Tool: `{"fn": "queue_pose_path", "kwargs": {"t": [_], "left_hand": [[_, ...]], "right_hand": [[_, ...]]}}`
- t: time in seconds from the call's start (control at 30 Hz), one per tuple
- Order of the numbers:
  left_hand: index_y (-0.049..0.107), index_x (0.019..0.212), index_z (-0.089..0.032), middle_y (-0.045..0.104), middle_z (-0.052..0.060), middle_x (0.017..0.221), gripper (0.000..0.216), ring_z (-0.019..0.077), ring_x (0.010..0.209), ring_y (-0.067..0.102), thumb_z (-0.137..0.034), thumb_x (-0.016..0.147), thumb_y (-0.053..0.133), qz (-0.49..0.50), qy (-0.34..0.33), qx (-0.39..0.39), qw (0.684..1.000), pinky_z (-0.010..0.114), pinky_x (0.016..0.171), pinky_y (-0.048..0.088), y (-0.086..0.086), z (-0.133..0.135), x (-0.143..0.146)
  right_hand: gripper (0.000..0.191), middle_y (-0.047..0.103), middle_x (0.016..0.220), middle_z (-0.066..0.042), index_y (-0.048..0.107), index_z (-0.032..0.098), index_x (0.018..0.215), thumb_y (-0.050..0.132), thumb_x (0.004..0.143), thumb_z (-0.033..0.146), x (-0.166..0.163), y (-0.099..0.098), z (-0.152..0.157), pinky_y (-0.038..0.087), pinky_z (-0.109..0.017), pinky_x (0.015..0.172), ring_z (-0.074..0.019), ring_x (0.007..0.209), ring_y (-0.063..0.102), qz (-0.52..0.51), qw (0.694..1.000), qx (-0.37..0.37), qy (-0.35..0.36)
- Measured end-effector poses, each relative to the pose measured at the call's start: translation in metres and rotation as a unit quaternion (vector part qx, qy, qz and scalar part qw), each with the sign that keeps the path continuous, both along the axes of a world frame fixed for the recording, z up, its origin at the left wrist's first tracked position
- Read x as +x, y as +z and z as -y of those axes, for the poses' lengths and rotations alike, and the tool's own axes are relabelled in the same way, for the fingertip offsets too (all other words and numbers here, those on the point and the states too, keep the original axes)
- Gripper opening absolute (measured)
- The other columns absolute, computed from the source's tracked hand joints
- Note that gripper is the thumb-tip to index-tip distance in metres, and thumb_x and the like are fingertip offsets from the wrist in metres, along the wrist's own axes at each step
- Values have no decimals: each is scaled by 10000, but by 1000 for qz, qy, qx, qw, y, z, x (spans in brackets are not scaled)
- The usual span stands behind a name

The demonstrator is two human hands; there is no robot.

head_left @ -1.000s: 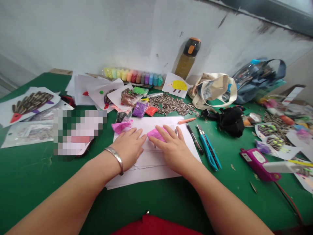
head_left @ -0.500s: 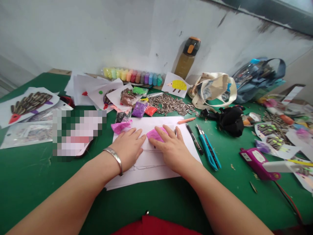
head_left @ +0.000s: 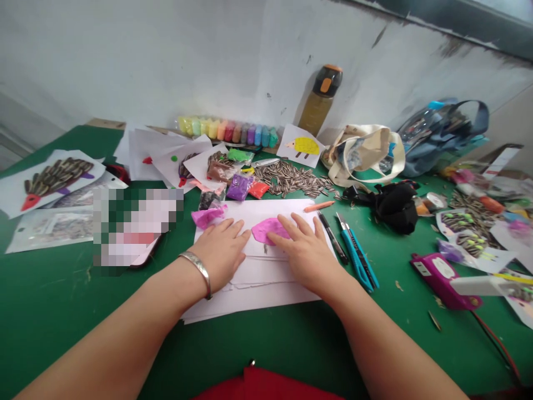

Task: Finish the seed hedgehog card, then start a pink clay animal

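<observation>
A flattened pink patch of modelling clay point(head_left: 263, 230) lies on white paper point(head_left: 266, 286) in front of me. My right hand point(head_left: 306, 247) rests on its right side, fingers spread, covering part of it. Just left of the clay, my left hand point(head_left: 222, 250) lies flat on the paper with its fingers stretched out. A pink clay packet point(head_left: 208, 216) sits beyond the left fingertips, close to them. To the right are a black pen point(head_left: 333, 238), a blue utility knife point(head_left: 357, 253) and an orange crayon-like stick point(head_left: 318, 206).
Loose sunflower seeds point(head_left: 293, 178) are heaped behind the paper, beside purple clay point(head_left: 240, 187) and other packets. A phone point(head_left: 141, 228), partly pixelated, lies left. At the back stand a bottle point(head_left: 320, 100) and a cloth bag point(head_left: 366, 153). A magenta device point(head_left: 443, 278) with a cable is right.
My right hand has shifted a little to the right across the pink clay, so more of the clay shows. My left hand stays nearly in place. The view has shifted slightly.
</observation>
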State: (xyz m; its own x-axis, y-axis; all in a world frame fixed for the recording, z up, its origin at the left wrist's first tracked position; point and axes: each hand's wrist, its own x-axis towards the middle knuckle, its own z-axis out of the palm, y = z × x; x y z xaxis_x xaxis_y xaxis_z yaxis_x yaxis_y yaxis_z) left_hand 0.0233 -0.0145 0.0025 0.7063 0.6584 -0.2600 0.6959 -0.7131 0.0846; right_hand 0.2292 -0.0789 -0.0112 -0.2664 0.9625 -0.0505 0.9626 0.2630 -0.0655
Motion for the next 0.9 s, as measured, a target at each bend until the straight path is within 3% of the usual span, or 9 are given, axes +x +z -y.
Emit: {"fn": "queue_pose_path", "kwargs": {"t": [0.27, 0.43, 0.63, 0.77, 0.9], "left_hand": [[508, 1336, -140, 466, 150, 1418, 434, 330, 1293, 387, -227, 914, 454, 1, 3, 14, 1000, 470, 1044, 359, 0, 1, 1], [473, 1375, -140, 433, 153, 1450, 457, 328, 1323, 360, -222, 926, 446, -16, 6, 1, 1000, 482, 1068, 336, 1, 1, 2], [463, 1384, -143, 404, 149, 1474, 461, 334, 1335, 343, -245, 934, 449, -24, 11, -8, 1000, 490, 1073, 331, 2, 2, 2], [462, 1387, -133, 412, 158, 1465, 464, 336, 1334, 342, -232, 934, 446, -24, 9, -10, 1000, 501, 1078, 326, 2, 1, 2], [475, 1380, -135, 428, 153, 1452, 459, 341, 1328, 349, -231, 932, 443, -22, 8, -6, 1000, 501, 1067, 344, 2, 0, 2]], "right_hand": [[574, 318, 1554, -52, 544, 352, 1316, 446, 818, 86, 5, 1, 0, 116, -679, 1086, -364, 1423, 218, 12, 1000, 21, -5], [501, 405, 1505, -39, 598, 319, 1252, 424, 838, 99, 7, 1, 0, 112, -692, 1081, -364, 1412, 237, 27, 999, 23, 1], [522, 377, 1523, -59, 557, 316, 1305, 422, 845, 112, 7, 3, 0, 140, -685, 1077, -359, 1409, 251, 25, 999, 33, -26], [476, 448, 1475, -44, 597, 309, 1248, 393, 861, 121, 7, 3, -2, 130, -692, 1076, -357, 1399, 271, 26, 999, 17, -23], [514, 382, 1520, -55, 567, 319, 1287, 423, 836, 120, 7, 1, -1, 118, -684, 1081, -358, 1414, 239, 19, 999, 24, -22]]}}
